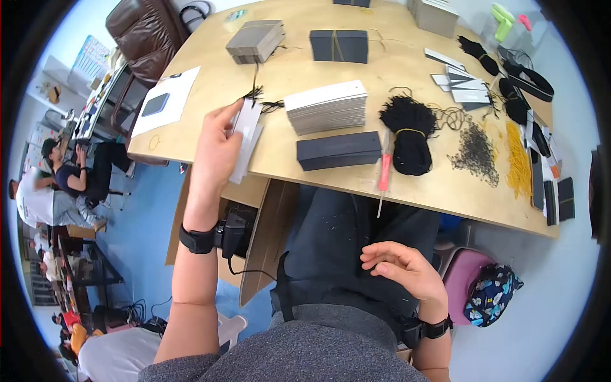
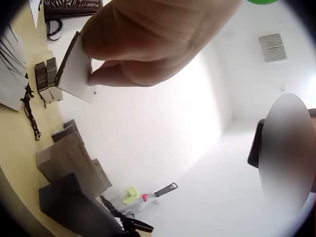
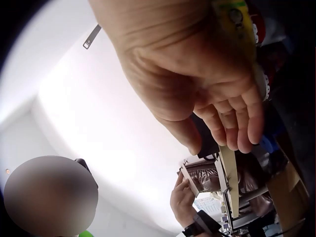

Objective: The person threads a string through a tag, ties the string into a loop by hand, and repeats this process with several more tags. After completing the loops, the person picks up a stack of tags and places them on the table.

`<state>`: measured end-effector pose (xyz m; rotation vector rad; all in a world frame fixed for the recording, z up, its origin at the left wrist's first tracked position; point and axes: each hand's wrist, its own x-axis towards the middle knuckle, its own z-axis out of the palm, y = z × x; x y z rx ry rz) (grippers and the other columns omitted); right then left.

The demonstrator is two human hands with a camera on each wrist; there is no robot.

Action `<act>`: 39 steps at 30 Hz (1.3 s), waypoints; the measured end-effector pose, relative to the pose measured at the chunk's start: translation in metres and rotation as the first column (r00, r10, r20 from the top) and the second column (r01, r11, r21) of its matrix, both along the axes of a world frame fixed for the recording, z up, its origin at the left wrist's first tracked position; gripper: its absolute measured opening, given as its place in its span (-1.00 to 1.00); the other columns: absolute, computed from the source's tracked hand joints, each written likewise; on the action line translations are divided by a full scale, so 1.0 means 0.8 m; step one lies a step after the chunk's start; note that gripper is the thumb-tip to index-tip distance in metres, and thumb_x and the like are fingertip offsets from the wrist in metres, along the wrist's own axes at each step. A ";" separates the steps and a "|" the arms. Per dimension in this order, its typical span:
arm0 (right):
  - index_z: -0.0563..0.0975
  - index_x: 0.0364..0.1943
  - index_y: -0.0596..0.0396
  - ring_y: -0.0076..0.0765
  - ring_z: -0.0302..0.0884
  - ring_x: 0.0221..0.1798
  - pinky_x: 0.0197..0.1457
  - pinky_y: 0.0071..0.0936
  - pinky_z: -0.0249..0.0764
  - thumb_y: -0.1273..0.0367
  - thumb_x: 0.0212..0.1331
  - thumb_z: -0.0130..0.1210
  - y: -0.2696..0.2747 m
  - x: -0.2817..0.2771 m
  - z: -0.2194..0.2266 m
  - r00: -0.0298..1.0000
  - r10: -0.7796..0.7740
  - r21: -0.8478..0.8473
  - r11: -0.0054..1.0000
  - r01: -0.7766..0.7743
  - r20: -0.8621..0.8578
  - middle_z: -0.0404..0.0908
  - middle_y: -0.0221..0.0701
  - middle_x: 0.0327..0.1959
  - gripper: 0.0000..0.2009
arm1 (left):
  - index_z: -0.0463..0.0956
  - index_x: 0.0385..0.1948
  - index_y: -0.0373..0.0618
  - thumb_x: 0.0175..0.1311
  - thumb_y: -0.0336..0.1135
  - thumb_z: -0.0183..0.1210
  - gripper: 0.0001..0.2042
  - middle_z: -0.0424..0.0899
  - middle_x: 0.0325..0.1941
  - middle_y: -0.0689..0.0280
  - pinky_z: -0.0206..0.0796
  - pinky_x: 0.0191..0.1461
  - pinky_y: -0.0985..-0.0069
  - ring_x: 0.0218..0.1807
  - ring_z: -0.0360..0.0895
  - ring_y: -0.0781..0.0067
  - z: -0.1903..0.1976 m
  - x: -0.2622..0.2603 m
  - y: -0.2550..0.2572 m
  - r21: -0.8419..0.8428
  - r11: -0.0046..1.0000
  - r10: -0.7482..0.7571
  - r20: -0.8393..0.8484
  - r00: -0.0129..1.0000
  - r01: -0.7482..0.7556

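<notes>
My left hand (image 1: 219,149) is over the left part of the table's near edge, pinching a pale hang tag (image 2: 74,74) between thumb and fingers. In the head view, more pale tags (image 1: 240,162) lie beneath that hand, with black strings (image 1: 254,94) at their far end. To its right stands a row of white tags (image 1: 328,108), and in front of that lies a dark stack of tags (image 1: 340,151). My right hand (image 1: 407,270) hovers above my lap, its fingers loosely bent and holding nothing.
A red-handled tool (image 1: 384,172) sticks out over the table's edge beside a bundle of black strings (image 1: 407,140). Yellow bands (image 1: 519,159) and small dark loops (image 1: 474,153) lie rightward. Banded stacks (image 1: 338,46) stand farther back; a phone (image 1: 156,104) lies left. An open cardboard box (image 1: 261,245) sits below.
</notes>
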<state>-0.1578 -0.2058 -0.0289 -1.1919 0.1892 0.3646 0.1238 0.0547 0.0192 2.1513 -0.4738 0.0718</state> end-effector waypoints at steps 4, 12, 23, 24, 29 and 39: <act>0.57 0.03 0.23 -0.57 0.58 -0.07 -0.02 -0.62 0.52 0.47 0.34 0.14 -0.005 0.004 0.003 0.974 -0.148 -0.218 0.959 0.184 0.169 0.61 -0.38 -0.10 -0.77 | 0.48 0.20 -0.19 0.06 -0.68 0.02 -0.45 0.36 0.22 -0.03 0.27 0.26 0.26 0.13 0.36 0.02 -0.071 0.016 0.004 0.425 0.898 -0.027 0.319 0.947 -0.118; 0.63 -0.19 0.12 -0.34 0.51 -0.40 -0.33 -0.46 0.44 0.54 0.10 0.29 -0.030 0.075 0.028 0.668 -0.195 -0.651 0.149 0.744 0.719 0.47 -0.34 -0.37 -0.82 | 0.55 0.09 -0.18 0.10 -0.67 0.11 -0.56 0.37 0.21 0.06 0.22 0.22 0.23 0.16 0.30 0.03 -0.022 -0.074 -0.024 0.274 0.933 0.070 0.502 0.862 -0.235; 0.55 -0.31 0.09 -0.26 0.47 -0.42 -0.38 -0.37 0.42 0.56 0.00 0.25 -0.029 0.091 0.026 0.646 -0.213 -0.641 0.102 0.761 0.733 0.42 -0.32 -0.31 -0.83 | 0.67 -0.18 -0.18 0.08 -0.72 0.19 -0.71 0.61 -0.16 0.20 0.44 -0.09 0.51 -0.12 0.61 0.31 -0.024 -0.185 -0.091 -0.197 0.842 -0.508 0.019 0.861 0.502; 0.56 -0.32 0.08 -0.28 0.46 -0.44 -0.40 -0.37 0.41 0.56 -0.01 0.25 -0.027 0.090 0.026 0.651 -0.238 -0.644 0.119 0.756 0.721 0.41 -0.31 -0.30 -0.83 | 0.66 -0.13 -0.19 0.17 -0.68 0.16 -0.73 0.63 -0.14 0.21 0.44 -0.07 0.51 -0.11 0.62 0.34 -0.023 -0.185 -0.097 -0.235 0.814 -0.554 -0.040 0.831 0.531; 0.57 -0.35 0.07 -0.27 0.50 -0.43 -0.40 -0.39 0.42 0.55 -0.05 0.28 -0.003 0.073 0.033 0.610 -0.196 -0.597 0.126 0.792 0.768 0.42 -0.32 -0.33 -0.83 | 0.58 0.03 -0.27 0.46 -0.42 0.04 -0.76 0.67 -0.06 0.22 0.44 0.04 0.48 -0.09 0.62 0.41 -0.026 -0.183 -0.129 -0.575 0.781 -0.602 -0.590 0.538 0.244; 0.58 -0.41 0.07 -0.33 0.46 -0.49 -0.48 -0.42 0.37 0.52 -0.20 0.35 0.045 0.015 0.019 0.624 0.324 -0.703 0.308 0.641 0.711 0.44 -0.43 -0.48 -0.79 | 0.53 0.08 -0.29 0.50 -0.21 0.03 -0.66 0.65 -0.28 0.36 0.44 -0.06 0.49 -0.23 0.58 0.47 -0.045 -0.164 -0.147 -0.685 0.723 -0.670 -0.727 0.152 -0.092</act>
